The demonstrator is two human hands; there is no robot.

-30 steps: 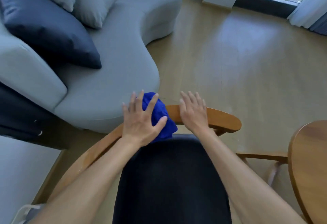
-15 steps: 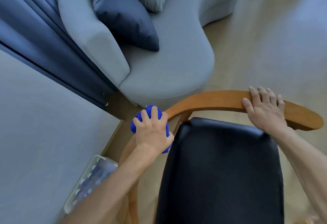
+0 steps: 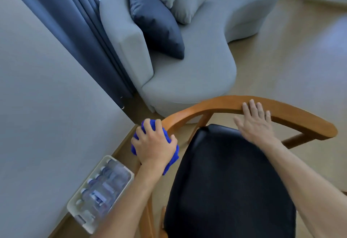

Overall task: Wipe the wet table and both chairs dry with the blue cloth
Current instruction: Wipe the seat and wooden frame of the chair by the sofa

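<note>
Gripping the bunched blue cloth, the left hand presses it onto the left bend of the chair rail; fingers curl over the wad, whose loose tail hangs toward the viewer. The right hand rests flat, fingers straight, on the rail, which arcs left to right behind the black seat. 1 sofa stands beyond.

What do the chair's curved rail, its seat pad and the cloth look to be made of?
Curved rail: wood with a smooth satin finish, judging by its warm orange-brown tone and soft sheen. Seat pad: dark upholstery, fabric or leatherette; I cannot tell which. Blue cloth: soft textile, bunched in folds under the left hand.
</note>
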